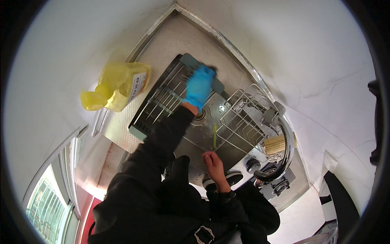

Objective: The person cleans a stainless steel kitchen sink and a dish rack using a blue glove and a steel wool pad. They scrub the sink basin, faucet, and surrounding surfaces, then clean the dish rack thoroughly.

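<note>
My left hand, in a blue glove and blurred, is over the far end of a dish rack with metal bars and grey-green ends. Its fingers are around a dark, bristly thing, too blurred to name. The rack lies across a stainless steel sink, whose drain shows beside my left wrist. Bare and loosely curled, my right hand is at the near side of the sink, with nothing seen in it. A thin yellow-green strip lies in the sink, beyond my right hand.
A large bottle of yellow liquid with a yellow cap stands at the left. On the right are a wire basket, a curved chrome faucet and a yellowish block. Walls rise behind the counter; a stove burner is at the lower right.
</note>
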Demonstrator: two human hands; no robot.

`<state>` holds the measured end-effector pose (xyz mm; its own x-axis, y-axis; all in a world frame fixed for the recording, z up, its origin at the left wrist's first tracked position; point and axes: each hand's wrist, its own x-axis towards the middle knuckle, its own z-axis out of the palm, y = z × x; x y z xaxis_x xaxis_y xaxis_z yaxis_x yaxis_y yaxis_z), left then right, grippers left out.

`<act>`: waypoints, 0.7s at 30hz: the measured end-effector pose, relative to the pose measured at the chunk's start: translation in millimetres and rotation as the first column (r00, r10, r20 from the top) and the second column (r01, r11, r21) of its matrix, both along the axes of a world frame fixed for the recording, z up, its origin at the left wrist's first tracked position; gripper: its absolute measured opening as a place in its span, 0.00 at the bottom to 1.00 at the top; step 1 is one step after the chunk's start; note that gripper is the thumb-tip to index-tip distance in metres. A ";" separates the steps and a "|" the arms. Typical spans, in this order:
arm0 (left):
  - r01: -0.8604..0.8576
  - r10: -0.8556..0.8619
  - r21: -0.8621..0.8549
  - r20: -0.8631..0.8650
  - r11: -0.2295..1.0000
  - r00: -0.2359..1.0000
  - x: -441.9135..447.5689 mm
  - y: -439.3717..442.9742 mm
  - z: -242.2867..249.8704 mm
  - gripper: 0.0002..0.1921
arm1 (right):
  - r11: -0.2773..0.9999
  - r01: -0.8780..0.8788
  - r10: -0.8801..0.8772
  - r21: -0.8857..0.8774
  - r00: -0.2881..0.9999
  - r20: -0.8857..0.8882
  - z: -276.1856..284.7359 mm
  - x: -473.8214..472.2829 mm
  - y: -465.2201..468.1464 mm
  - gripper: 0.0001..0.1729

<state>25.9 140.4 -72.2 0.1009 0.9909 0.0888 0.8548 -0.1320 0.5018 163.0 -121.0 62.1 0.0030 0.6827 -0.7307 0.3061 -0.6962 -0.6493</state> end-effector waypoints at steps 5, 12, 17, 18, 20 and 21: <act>0.180 -0.174 0.016 0.357 0.983 0.918 57.5 -62.3 -8.1 0.12 | 1.000 -0.011 0.012 -0.012 1.000 0.012 7.9 -3.5 7.5 0.10; -0.267 0.254 0.037 0.206 0.963 0.945 -68.6 34.1 21.3 0.11 | 0.998 0.016 -0.016 -0.059 1.000 0.008 9.2 8.1 -2.8 0.10; -0.123 0.155 -0.145 0.234 0.982 0.960 -12.2 -5.2 10.9 0.09 | 1.000 -0.006 0.007 -0.029 0.999 0.053 8.4 4.2 -6.3 0.09; -0.062 0.096 -0.132 0.275 0.989 0.957 4.6 -22.0 9.7 0.09 | 1.000 0.000 0.001 -0.015 0.999 0.034 9.2 3.4 -5.5 0.09; 0.114 0.127 -0.347 0.599 0.931 0.790 33.0 -50.1 13.3 0.09 | 1.000 0.007 -0.007 -0.006 1.000 0.014 11.4 2.8 -3.5 0.08; 0.097 0.132 -0.285 0.684 0.954 0.718 41.7 -60.1 16.1 0.10 | 1.000 0.004 -0.004 -0.008 1.000 0.011 13.0 3.3 -2.9 0.08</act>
